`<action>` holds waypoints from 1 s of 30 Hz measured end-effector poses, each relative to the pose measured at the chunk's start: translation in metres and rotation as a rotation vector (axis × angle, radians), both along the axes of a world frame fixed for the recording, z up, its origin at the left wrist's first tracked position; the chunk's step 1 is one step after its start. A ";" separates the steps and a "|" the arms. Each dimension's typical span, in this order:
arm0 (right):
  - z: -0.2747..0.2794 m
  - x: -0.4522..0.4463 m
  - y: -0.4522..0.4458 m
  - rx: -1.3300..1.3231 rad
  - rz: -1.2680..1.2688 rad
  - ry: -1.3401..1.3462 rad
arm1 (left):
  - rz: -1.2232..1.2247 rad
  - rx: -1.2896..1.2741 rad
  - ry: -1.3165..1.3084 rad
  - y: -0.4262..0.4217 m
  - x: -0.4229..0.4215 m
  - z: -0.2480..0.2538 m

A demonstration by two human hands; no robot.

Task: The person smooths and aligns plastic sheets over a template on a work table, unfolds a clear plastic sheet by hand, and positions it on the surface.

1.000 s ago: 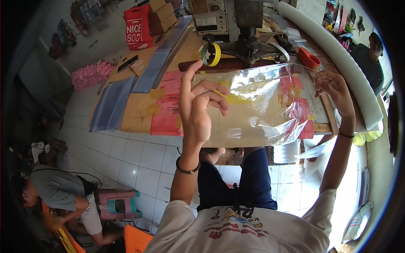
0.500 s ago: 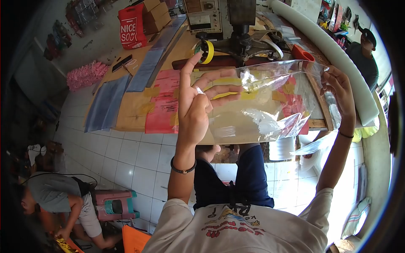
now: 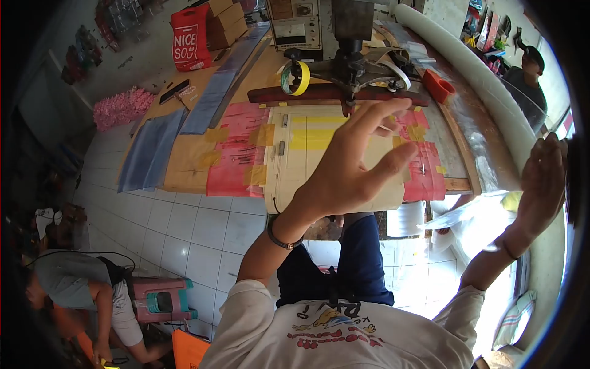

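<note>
Above the pale board (image 3: 295, 178) on the table, my left hand (image 3: 350, 169) is open, its thumb and fingers apart with nothing in them. The board carries yellow strips (image 3: 310, 134) and is flanked by red sheets taped down, the left red sheet (image 3: 236, 150) and the right red sheet (image 3: 427, 169). Far to the right, past the table edge, my right hand (image 3: 541, 184) is raised by the dark rim of the view; whether its fingers hold anything is unclear. Below and left of that hand lies shiny clear plastic (image 3: 476, 221).
Behind the board stands a press-like machine (image 3: 350, 61) with a roll of yellow tape (image 3: 299, 78). A red tape dispenser (image 3: 437, 87), blue-grey plastic sheets (image 3: 150, 150) and a long white roll (image 3: 473, 67) lie around. One person (image 3: 80, 289) bends at lower left; another person (image 3: 525, 86) is at right.
The clear plastic sheet stretched between my hands has gone from over the board. My right hand has moved right and down; my left hand has shifted right, free of the sheet.
</note>
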State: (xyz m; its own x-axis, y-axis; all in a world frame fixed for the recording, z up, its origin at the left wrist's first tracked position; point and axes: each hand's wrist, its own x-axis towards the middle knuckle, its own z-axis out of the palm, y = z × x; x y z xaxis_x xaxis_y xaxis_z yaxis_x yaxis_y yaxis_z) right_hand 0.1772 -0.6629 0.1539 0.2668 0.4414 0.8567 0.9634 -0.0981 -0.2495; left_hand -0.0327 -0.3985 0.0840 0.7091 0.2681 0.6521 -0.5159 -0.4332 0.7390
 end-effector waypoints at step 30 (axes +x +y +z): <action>-0.088 0.011 0.179 -0.961 0.607 0.309 | -0.168 -0.323 0.235 0.057 -0.052 -0.018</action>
